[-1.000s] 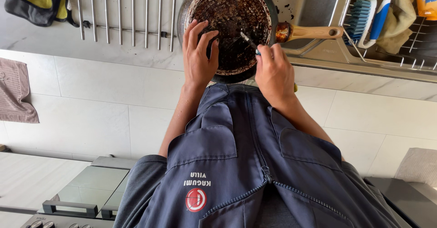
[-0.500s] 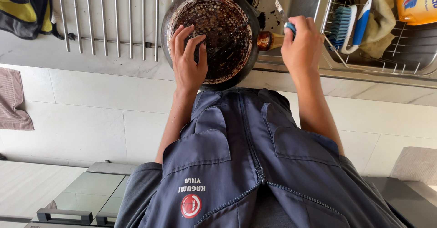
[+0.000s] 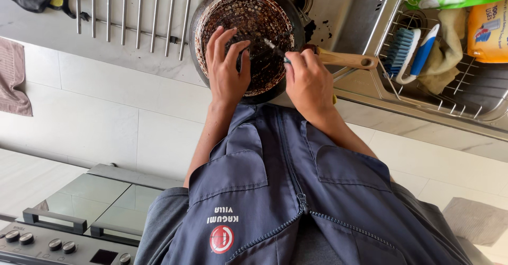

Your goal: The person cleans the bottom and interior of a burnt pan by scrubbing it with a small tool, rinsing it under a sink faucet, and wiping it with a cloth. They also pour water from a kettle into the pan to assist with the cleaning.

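Two bare hands work over a frying pan (image 3: 248, 37) at the edge of a steel sink (image 3: 344, 11), seen from a head camera with the scene inverted. Nearest the viewer is the person's grey-blue zip jacket (image 3: 296, 191), with a cooker and its knobs (image 3: 42, 241) low at the left. Beyond the jacket, the left hand (image 3: 226, 72) lies flat in the pan, fingers (image 3: 219, 40) spread apart and pressing the crusted, dark-brown base to steady it. The right hand (image 3: 308, 82) has its fingers closed round a thin, dark-tipped tool (image 3: 275, 48), its point resting on the burnt residue near the pan's centre; what kind of tool it is cannot be told. The pan's wooden handle (image 3: 344, 60) points right, passing just behind that hand. The step in hand appears to be scraping baked-on residue; judged from the heavy crust remaining, the work is far from finished. The next move would call for firm, short strokes with the pan held still. Farther right, a wire rack (image 3: 450, 98) holds a blue-and-white brush (image 3: 405, 53), a cloth and coloured packets. A ridged draining surface (image 3: 127, 6) lies beyond at left.
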